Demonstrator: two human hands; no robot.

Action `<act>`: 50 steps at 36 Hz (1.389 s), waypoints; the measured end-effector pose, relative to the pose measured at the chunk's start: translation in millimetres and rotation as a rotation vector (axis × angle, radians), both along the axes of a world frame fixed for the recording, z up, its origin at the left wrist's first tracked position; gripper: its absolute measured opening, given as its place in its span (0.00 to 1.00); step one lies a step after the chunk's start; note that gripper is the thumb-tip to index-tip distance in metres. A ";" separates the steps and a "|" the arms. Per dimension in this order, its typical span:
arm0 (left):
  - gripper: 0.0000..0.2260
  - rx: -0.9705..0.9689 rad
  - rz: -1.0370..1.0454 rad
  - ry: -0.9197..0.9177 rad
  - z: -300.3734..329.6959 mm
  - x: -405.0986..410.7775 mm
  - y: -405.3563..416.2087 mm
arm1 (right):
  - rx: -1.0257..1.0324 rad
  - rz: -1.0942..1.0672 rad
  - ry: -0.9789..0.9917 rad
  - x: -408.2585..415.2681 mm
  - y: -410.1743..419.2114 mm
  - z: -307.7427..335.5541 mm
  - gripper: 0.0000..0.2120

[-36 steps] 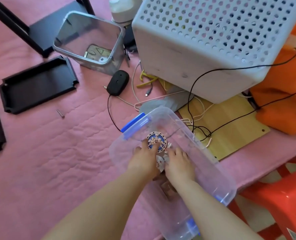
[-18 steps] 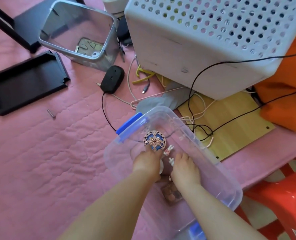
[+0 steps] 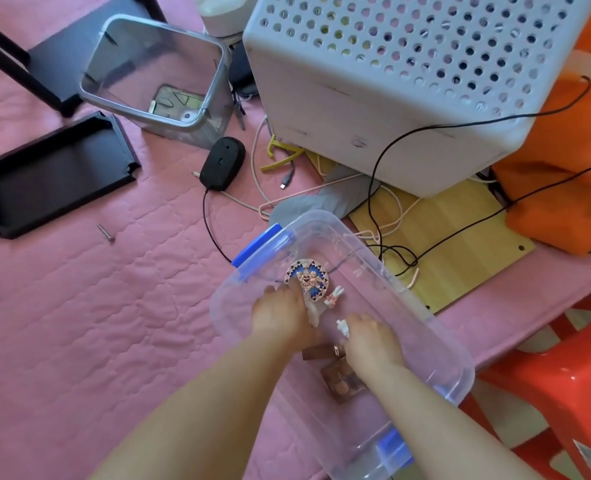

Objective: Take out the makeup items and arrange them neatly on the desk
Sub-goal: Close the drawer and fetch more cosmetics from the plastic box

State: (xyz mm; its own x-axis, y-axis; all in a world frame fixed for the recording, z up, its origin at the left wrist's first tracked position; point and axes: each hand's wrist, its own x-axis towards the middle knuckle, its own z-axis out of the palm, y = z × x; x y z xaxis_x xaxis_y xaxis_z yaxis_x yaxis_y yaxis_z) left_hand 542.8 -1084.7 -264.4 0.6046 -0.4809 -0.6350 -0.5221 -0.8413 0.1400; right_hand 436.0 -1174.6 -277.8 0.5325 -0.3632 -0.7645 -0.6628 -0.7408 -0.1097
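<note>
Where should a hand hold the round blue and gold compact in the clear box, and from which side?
Probably by its rim, from above. The round compact appears propped up against the left hand, decorated face toward the camera, so a thumb and finger could pinch opposite edges. The clear box is open on top, and its walls block a sideways approach.
</note>
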 end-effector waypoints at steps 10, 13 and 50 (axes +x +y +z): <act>0.31 -0.151 0.157 0.027 -14.0 7.1 -9.9 | 0.060 0.138 -0.019 6.3 12.2 -2.4 0.15; 0.32 -0.177 0.150 0.011 -14.3 6.0 -14.2 | 0.029 0.159 -0.053 6.1 14.0 -6.0 0.14; 0.20 -0.463 0.727 0.238 97.6 -15.7 32.3 | 0.396 -0.997 -0.183 -2.3 23.0 112.6 0.03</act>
State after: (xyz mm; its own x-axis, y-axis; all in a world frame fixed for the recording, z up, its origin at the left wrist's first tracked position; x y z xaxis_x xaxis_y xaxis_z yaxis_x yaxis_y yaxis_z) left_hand 527.2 -1052.4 -166.8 0.7368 -0.2696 -0.6200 0.2048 -0.7849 0.5847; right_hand 433.7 -1151.6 -165.2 0.2526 -0.4404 -0.8615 -0.8956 0.2306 -0.3805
